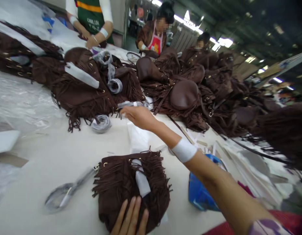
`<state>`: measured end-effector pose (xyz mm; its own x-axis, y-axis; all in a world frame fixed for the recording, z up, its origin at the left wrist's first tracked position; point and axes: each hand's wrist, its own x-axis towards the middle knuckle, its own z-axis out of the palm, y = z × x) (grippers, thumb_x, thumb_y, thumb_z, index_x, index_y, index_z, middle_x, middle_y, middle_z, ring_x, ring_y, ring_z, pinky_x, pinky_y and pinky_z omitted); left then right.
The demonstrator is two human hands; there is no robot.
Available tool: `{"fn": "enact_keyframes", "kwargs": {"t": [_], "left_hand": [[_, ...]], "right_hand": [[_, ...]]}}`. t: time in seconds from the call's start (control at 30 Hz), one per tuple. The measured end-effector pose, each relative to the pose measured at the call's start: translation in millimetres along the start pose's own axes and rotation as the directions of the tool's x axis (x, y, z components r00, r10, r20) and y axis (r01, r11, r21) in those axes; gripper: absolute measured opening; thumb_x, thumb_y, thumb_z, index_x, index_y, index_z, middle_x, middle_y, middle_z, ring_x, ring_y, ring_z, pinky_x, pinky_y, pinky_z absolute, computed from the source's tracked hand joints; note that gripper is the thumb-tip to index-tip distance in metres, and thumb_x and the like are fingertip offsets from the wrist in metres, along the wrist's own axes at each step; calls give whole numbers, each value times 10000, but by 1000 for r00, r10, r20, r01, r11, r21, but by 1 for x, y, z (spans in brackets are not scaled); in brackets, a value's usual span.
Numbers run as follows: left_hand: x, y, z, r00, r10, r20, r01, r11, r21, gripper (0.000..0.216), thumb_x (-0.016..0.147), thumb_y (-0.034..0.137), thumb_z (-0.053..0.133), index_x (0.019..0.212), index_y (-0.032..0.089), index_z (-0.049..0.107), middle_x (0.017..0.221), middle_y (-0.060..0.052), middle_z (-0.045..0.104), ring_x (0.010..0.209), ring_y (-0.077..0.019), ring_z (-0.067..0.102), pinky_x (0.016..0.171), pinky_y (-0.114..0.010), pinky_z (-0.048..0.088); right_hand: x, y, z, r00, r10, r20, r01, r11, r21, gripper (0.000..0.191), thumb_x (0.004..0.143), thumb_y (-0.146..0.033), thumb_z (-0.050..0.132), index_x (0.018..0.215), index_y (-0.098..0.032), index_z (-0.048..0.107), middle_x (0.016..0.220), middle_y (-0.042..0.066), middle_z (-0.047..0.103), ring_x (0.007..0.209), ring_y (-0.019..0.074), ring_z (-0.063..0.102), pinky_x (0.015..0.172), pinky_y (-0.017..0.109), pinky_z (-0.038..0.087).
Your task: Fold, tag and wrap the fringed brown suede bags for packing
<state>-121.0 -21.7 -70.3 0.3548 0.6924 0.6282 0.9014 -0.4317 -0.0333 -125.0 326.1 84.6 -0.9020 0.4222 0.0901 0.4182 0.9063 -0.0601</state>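
My left hand (pixel 131 217) lies flat with fingers spread on the front of a dark brown fringed suede bag (pixel 112 182). A white paper strip (pixel 142 182) is tucked through the bag's lacing. From its left side runs a plastic-wrapped strap (pixel 60 195), coiled on the table. My right hand (pixel 138 117) reaches far forward, its fingers drawn together beside another plastic-wrapped strap (pixel 130 104). Blur and the hand itself hide whether anything is between those fingertips. A coiled wrapped strap (pixel 101 124) lies just left of it.
Brown fringed bags (pixel 80 85) are heaped across the table's (pixel 92 147) far side. A blue container (pixel 202 192) stands under my right forearm. Clear plastic sheets (pixel 23 101) lie at left, paper scraps (pixel 229 156) at right. Co-workers, one in a green apron (pixel 91 19), stand opposite.
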Motion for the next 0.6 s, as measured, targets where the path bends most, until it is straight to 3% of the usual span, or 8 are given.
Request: {"fn": "enact_keyframes", "kwargs": {"t": [0.03,0.1,0.2,0.23,0.3,0.43,0.6], "left_hand": [[0,0,-1,1000,11,-18,-11,1000,3,389,978,251,312,1238,147,582,1118,-164,714,1124,-271,657,1183,-560,268],[0,0,-2,999,26,-35,-26,1000,13,385,959,217,349,1263,131,570,1182,-187,685,1178,-292,624,1164,-561,303],[-1,1,-6,998,56,-13,-55,998,38,401,937,202,409,1307,126,544,1276,-194,637,1264,-319,555,1138,-552,354],[-2,1,-8,998,55,2,-55,998,39,410,934,204,420,1320,128,536,1297,-191,627,1283,-326,536,1131,-552,364],[-1,1,-13,998,48,50,-50,998,36,429,935,201,419,1347,130,520,1339,-192,599,1313,-331,504,1124,-553,376],[4,-1,-26,979,68,191,-75,997,25,460,952,199,409,1403,124,467,1425,-223,512,1357,-339,452,1123,-544,385],[18,-14,-31,959,82,273,-78,997,-26,468,943,138,414,1409,105,453,1441,-244,484,1388,-340,406,1118,-558,390]], "right_hand": [[-27,0,0,999,29,36,-29,1000,7,261,997,-240,475,1220,-209,606,1095,46,697,989,198,655,871,314,501],[-72,2,10,983,124,136,-129,991,28,282,963,-293,551,1210,-175,618,1125,89,693,1022,220,646,883,332,492],[-109,1,40,980,119,161,-125,992,26,733,815,-442,735,1441,-205,436,1432,178,498,1243,294,532,961,393,466],[-114,0,50,978,120,172,-124,992,16,851,781,-470,759,1492,-230,358,1513,193,390,1311,315,468,987,418,452],[-117,-2,66,967,150,204,-151,988,-9,899,789,-509,739,1525,-249,292,1571,211,268,1371,340,391,1016,465,432],[-113,5,82,944,231,234,-237,972,-3,766,875,-540,626,1508,-225,330,1552,211,303,1370,353,380,1047,511,398],[-97,22,87,929,280,244,-299,953,43,735,882,-475,650,1503,-245,330,1563,178,289,1387,345,343,1086,503,358]]}}
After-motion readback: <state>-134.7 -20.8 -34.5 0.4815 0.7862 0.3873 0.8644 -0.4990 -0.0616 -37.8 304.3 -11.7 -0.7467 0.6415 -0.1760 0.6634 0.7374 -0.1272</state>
